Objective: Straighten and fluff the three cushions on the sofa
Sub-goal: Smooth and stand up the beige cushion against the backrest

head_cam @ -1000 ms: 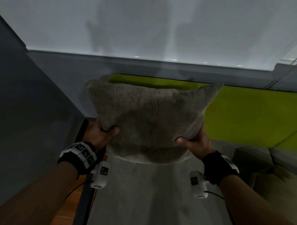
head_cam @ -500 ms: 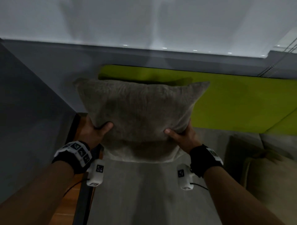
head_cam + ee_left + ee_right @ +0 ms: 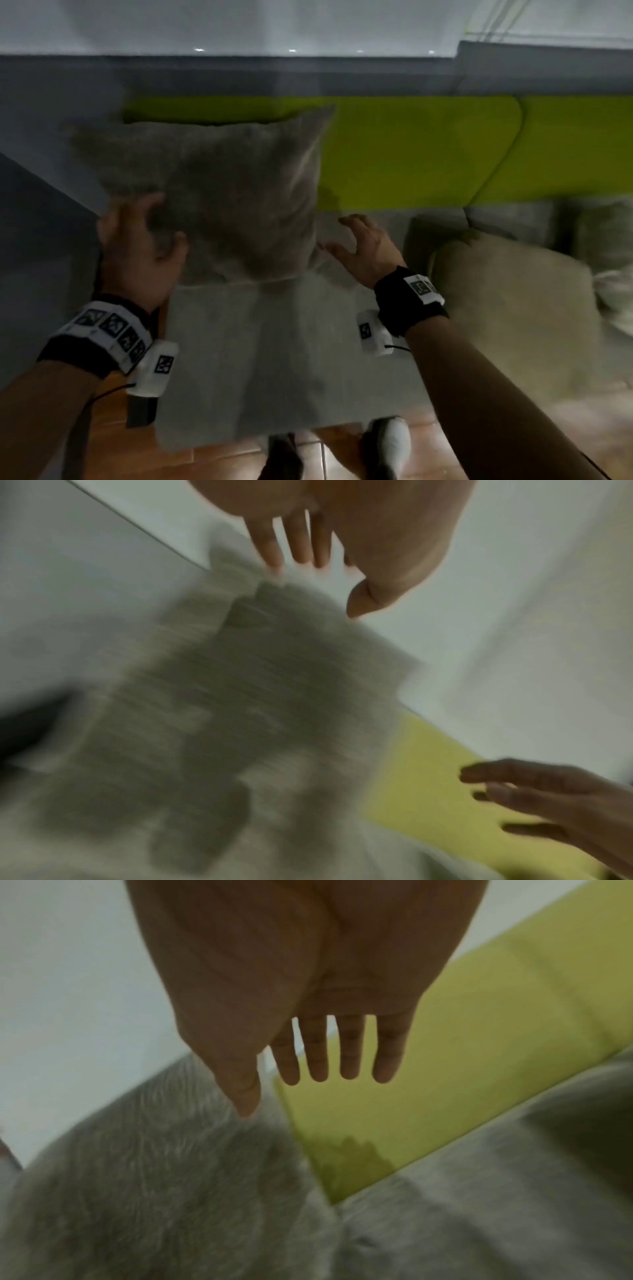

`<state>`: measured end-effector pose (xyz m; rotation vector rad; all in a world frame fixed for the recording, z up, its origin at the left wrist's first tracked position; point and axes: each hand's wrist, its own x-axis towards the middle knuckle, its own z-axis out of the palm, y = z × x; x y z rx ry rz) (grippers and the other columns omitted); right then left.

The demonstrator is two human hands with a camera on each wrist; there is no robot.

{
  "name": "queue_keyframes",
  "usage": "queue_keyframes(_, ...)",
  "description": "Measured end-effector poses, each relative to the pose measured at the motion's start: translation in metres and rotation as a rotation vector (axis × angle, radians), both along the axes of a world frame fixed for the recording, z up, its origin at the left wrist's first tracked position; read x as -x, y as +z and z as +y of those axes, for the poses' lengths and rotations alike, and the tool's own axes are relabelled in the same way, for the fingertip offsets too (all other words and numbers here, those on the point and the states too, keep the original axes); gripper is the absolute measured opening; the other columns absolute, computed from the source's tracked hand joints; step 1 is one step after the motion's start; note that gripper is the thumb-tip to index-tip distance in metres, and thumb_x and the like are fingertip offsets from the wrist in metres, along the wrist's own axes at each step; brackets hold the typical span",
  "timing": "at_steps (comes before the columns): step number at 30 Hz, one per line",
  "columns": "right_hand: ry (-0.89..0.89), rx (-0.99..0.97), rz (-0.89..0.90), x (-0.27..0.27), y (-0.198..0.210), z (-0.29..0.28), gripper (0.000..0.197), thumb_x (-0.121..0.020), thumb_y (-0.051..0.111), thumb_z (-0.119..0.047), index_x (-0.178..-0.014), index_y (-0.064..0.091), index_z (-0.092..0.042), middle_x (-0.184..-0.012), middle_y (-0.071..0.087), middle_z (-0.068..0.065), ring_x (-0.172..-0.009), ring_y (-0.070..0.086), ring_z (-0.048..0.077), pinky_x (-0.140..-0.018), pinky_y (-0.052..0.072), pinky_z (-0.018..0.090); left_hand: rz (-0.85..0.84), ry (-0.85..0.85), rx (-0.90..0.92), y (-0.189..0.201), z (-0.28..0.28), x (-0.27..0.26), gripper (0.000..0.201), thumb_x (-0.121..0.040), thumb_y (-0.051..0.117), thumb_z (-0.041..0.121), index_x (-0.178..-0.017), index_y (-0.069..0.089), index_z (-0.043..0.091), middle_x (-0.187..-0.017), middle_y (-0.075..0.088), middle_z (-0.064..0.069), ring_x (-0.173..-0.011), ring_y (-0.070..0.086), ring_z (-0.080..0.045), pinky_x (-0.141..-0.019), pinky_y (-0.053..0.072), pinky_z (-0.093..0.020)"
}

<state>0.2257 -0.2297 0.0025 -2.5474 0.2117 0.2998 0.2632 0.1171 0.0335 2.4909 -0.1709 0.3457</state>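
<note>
A grey-brown cushion [image 3: 219, 192] stands upright at the left end of the sofa, leaning on the green backrest [image 3: 411, 150]. My left hand [image 3: 144, 236] is open with spread fingers at the cushion's lower left side; blur hides whether it touches. My right hand [image 3: 346, 236] is open too, a little clear of the cushion's right edge. In the left wrist view the left hand's fingers [image 3: 301, 547] are straight above the blurred cushion [image 3: 257, 696]. The right wrist view shows straight fingers [image 3: 318, 1056] beside the cushion [image 3: 154, 1177]. A beige second cushion [image 3: 513, 308] lies on the seat to the right.
The grey seat [image 3: 274, 342] runs toward me, and a dark grey side panel [image 3: 41, 240] stands at the left. A further pale cushion [image 3: 613, 291] shows at the right edge. Brown floor tiles [image 3: 120, 452] and my shoe [image 3: 390, 442] lie below the seat's front edge.
Both hands held the cushion's lower corners up in front of the backrest; now they have let go and opened, and the cushion stands lower on the seat. The view has swung right.
</note>
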Motion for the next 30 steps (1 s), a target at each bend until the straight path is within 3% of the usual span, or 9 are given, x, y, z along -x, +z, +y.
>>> queue_keyframes(4,-0.128,0.043,-0.179,0.095,0.013,-0.082,0.044,-0.091,0.066,-0.04,-0.127,0.067,-0.015,-0.133,0.061,0.01,-0.119,0.058,0.037,-0.101,0.048,0.041,0.095,-0.359,0.096,-0.006,-0.097,0.039,0.032,-0.083,0.06,0.019,-0.111,0.059,0.035,-0.102,0.056,0.02,-0.096,0.064,-0.025,-0.089,0.049,-0.034)
queue_keyframes(6,-0.256,0.06,-0.2,0.146,0.019,-0.132,0.042,-0.09,0.063,-0.038,-0.125,0.067,-0.015,-0.131,0.062,0.01,-0.116,0.059,0.036,-0.099,0.048,0.039,0.163,-0.43,0.152,-0.02,-0.157,0.062,0.029,-0.081,0.061,0.016,-0.108,0.066,0.025,-0.097,0.066,0.008,-0.089,0.068,-0.023,-0.084,0.051,-0.029)
queue_keyframes(10,-0.487,0.13,-0.261,0.234,0.013,-0.239,0.041,-0.088,0.069,-0.028,-0.126,0.065,-0.014,-0.133,0.061,0.012,-0.12,0.058,0.038,-0.101,0.047,0.042,0.454,-0.47,0.211,-0.045,-0.277,0.108,0.025,-0.087,0.067,0.026,-0.103,0.056,0.043,-0.101,0.068,0.002,-0.092,0.065,-0.017,-0.088,0.054,-0.039)
queue_keyframes(13,-0.639,0.159,-0.268,0.281,-0.001,-0.311,0.047,-0.089,0.07,-0.026,-0.133,0.06,-0.011,-0.137,0.057,0.017,-0.124,0.053,0.041,-0.103,0.044,0.045,0.587,-0.405,0.153,-0.058,-0.354,0.134,0.044,-0.086,0.069,0.047,-0.124,0.055,0.031,-0.121,0.064,0.003,-0.108,0.063,-0.019,-0.096,0.049,-0.037)
queue_keyframes(17,-0.786,0.047,-0.132,0.313,-0.031,-0.37,0.065,-0.095,0.066,-0.043,-0.149,0.044,-0.014,-0.15,0.044,0.018,-0.136,0.043,0.04,-0.109,0.037,0.047,0.819,-0.246,0.099,-0.07,-0.424,0.153,0.093,-0.075,0.06,0.077,-0.151,0.027,0.034,-0.155,0.038,0.0,-0.138,0.043,-0.028,-0.111,0.035,-0.042)
queue_keyframes(21,-0.847,-0.293,0.091,0.315,-0.056,-0.392,0.1,-0.085,0.058,-0.076,-0.162,0.014,-0.028,-0.167,0.024,0.009,-0.149,0.031,0.035,-0.118,0.031,0.053,0.97,-0.029,0.158,-0.09,-0.458,0.153,0.128,-0.057,0.061,0.09,-0.158,0.007,0.032,-0.164,0.022,-0.002,-0.147,0.029,-0.031,-0.118,0.026,-0.048)
queue_keyframes(23,-0.833,-0.502,0.183,0.31,-0.067,-0.394,0.104,-0.082,0.054,-0.081,-0.162,0.008,-0.035,-0.169,0.021,0.005,-0.15,0.029,0.034,-0.119,0.029,0.054,1.044,0.033,0.186,-0.095,-0.469,0.154,0.132,-0.054,0.059,0.092,-0.158,0.004,0.033,-0.165,0.021,-0.002,-0.147,0.029,-0.032,-0.119,0.025,-0.048)
queue_keyframes(26,-0.828,-0.794,0.278,0.304,-0.081,-0.395,0.101,-0.074,0.051,-0.089,-0.158,0.019,-0.043,-0.162,0.035,0.004,-0.141,0.043,0.034,-0.111,0.041,0.06,1.095,0.043,0.129,-0.093,-0.481,0.16,0.109,-0.073,0.048,0.085,-0.159,0.004,0.033,-0.165,0.019,-0.006,-0.147,0.028,-0.035,-0.119,0.023,-0.047)
queue_keyframes(30,-0.808,-0.825,0.287,0.291,-0.074,-0.404,0.105,-0.065,0.048,-0.1,-0.154,0.029,-0.047,-0.158,0.041,0.004,-0.136,0.047,0.035,-0.111,0.039,0.063,1.016,0.026,0.154,-0.082,-0.484,0.169,0.117,-0.068,0.052,0.083,-0.159,0.009,0.025,-0.164,0.022,-0.007,-0.148,0.026,-0.031,-0.121,0.019,-0.043)
